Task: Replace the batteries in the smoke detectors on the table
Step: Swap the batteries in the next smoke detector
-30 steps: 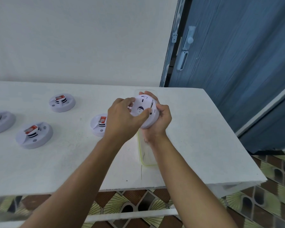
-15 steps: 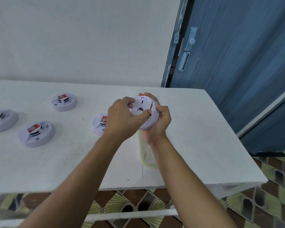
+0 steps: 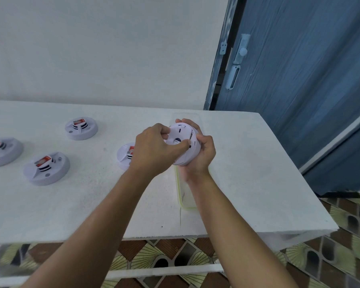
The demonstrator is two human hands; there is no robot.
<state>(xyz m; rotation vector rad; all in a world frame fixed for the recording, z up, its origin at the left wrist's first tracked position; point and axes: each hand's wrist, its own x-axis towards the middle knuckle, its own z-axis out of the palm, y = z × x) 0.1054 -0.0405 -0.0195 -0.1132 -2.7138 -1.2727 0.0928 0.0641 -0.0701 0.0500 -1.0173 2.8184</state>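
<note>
Soft even daylight, faint shadows, no glare, wide-angle bending at edges, lower-left corner blurred

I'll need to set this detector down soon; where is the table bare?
Bare: the right end of the table, between the clear container and the right edge; also the near strip along the front edge, left of the container. Crowded: the left half, where four detectors lie.

On table (image 3: 258,183), container (image 3: 185,197) under held detector (image 3: 180,134), four detectors (image 3: 46,168) to its left, door (image 3: 299,80) behind right.
</note>
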